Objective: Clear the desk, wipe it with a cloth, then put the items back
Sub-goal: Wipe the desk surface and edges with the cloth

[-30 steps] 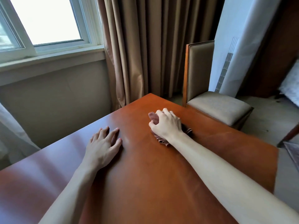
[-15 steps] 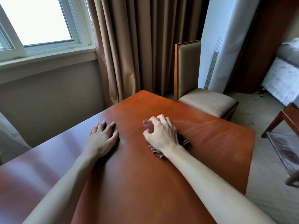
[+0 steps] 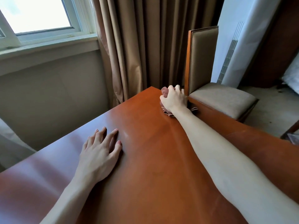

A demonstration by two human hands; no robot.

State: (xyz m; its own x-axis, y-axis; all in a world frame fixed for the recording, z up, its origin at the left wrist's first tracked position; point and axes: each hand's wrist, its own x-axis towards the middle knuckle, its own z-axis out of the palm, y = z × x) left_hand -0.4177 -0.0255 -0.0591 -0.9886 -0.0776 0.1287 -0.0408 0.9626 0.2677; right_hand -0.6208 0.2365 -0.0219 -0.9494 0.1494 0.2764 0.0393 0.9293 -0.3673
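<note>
The desk (image 3: 153, 159) is a glossy orange-brown wooden top with nothing on it but my hands and a cloth. My right hand (image 3: 174, 99) is stretched out to the desk's far corner, pressed down on a crumpled reddish-brown cloth (image 3: 167, 112). Most of the cloth is hidden under the hand; folds stick out at the wrist side and above the fingers. My left hand (image 3: 100, 154) lies flat on the desk nearer to me, fingers spread, holding nothing.
A beige upholstered chair (image 3: 215, 97) with a wooden frame stands right beyond the far corner. Brown curtains (image 3: 145, 46) hang behind it, beside a window (image 3: 40, 15). A tall white unit (image 3: 242, 38) stands at the right. Part of another wooden piece (image 3: 291, 135) shows at the right edge.
My right hand has slid the cloth away from me, from the middle of the desk to its far corner by the chair. My left hand has stayed flat in place.
</note>
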